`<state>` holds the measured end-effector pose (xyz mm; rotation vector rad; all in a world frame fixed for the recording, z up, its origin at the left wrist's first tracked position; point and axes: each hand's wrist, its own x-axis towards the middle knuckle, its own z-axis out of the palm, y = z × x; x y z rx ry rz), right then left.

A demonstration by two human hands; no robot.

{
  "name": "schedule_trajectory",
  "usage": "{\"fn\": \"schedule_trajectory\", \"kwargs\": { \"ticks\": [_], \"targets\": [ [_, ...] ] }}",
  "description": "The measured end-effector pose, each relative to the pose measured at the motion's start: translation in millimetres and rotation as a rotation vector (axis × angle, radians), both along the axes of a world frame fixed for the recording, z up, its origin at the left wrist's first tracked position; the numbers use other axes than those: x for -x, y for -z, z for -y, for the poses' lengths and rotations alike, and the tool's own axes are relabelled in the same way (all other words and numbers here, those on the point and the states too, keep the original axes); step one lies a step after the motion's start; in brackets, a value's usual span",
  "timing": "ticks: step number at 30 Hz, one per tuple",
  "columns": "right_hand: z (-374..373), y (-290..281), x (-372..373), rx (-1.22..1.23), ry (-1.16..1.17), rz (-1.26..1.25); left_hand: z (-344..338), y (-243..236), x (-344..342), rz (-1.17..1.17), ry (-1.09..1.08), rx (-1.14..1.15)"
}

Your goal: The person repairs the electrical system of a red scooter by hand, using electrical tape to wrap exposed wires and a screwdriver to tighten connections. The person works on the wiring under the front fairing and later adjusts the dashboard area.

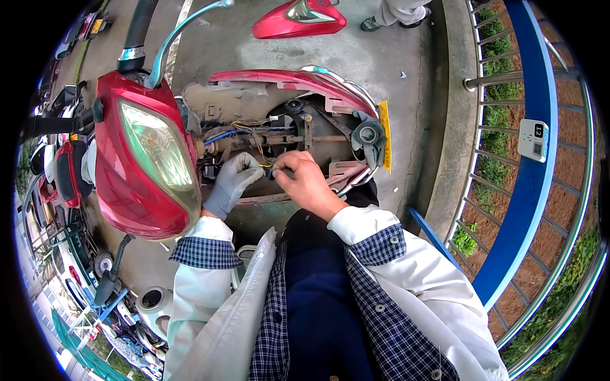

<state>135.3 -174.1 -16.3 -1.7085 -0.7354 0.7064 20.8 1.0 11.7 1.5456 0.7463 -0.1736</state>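
Observation:
My left hand (232,181), in a pale grey glove, has its fingertips pinched on a thin yellow wire (264,165) in the opened front of a red scooter. My bare right hand (304,184) is closed beside it, fingers curled at the same wire; what they grip is too small to make out. Around them lie a wiring bundle (251,127), a blue cable (222,134), metal bars and a red curved fender (305,81) with a yellow plate (384,136). The red headlight housing (121,197) with its clear lamp sits to the left of my hands.
A detached red panel (286,25) lies on the concrete floor (406,76) near another person's feet (370,23). A blue railing (521,209) carrying a white box (532,140) runs along the right beside a concrete curb. Parked scooters (70,165) crowd the left.

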Motion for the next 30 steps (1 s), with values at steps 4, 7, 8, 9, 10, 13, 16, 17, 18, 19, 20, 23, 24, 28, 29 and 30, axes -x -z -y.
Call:
{"fn": "schedule_trajectory", "kwargs": {
  "ticks": [4, 7, 8, 9, 10, 13, 16, 17, 18, 19, 20, 23, 24, 28, 29, 30],
  "targets": [
    [8.4, 0.7, 5.4, 0.12, -0.056, -0.114, 2.6, 4.3, 1.2, 0.018, 0.061, -0.02],
    [13.3, 10.3, 16.8, 0.177, -0.043, -0.103, 6.3, 8.3, 3.7, -0.001, 0.1, -0.053],
    [13.8, 10.0, 17.5, 0.221, -0.028, -0.073, 7.1, 7.3, 3.2, -0.012, 0.108, -0.064],
    [14.5, 9.7, 17.9, 0.265, -0.014, -0.042, 6.4, 4.3, 2.8, -0.002, 0.074, -0.046],
    [14.7, 11.0, 16.5, 0.383, -0.027, -0.056, 4.3, -1.1, 2.2, 0.007, 0.04, -0.029],
    [25.6, 29.6, 17.8, 0.482, 0.033, -0.239, 2.6, -11.7, -4.1, 0.034, -0.04, 0.015],
    [17.0, 27.5, 33.5, 0.266, 0.052, -0.599, 8.8, 0.2, -0.2, 0.038, -0.093, 0.018],
    [9.6, 26.3, 37.5, 0.264, 0.079, -0.684, 11.1, 3.1, 0.5, 0.04, -0.122, -0.004],
    [0.8, 25.3, 40.8, 0.262, 0.107, -0.769, 13.2, 5.3, 1.0, 0.042, -0.15, -0.027],
    [-5.8, 24.9, 41.5, 0.259, 0.135, -0.854, 14.1, 5.7, 1.2, 0.044, -0.178, -0.048],
    [-11.5, 22.9, 34.8, 0.297, 0.145, -1.001, 12.6, 5.2, 1.0, -0.015, -0.11, -0.092],
    [-24.0, 26.5, 37.7, 0.255, 0.172, -1.013, 8.7, 3.6, 3.1, -0.114, 0.017, -0.189],
    [-26.0, 24.4, 39.1, 0.246, 0.179, -1.008, 9.8, 5.7, 6.8, -0.096, 0.004, -0.199],
    [-29.0, 20.6, 38.1, 0.142, 0.24, -0.931, 9.7, -0.2, 8.9, -0.201, -0.019, -0.152],
    [-28.0, 20.5, 35.7, 0.099, 0.266, -0.897, 9.7, -0.5, 6.3, -0.215, -0.018, -0.146],
    [-27.6, 20.7, 32.9, 0.108, 0.243, -0.869, 9.6, -0.5, 3.2, -0.231, -0.018, -0.141]
  ]
}}
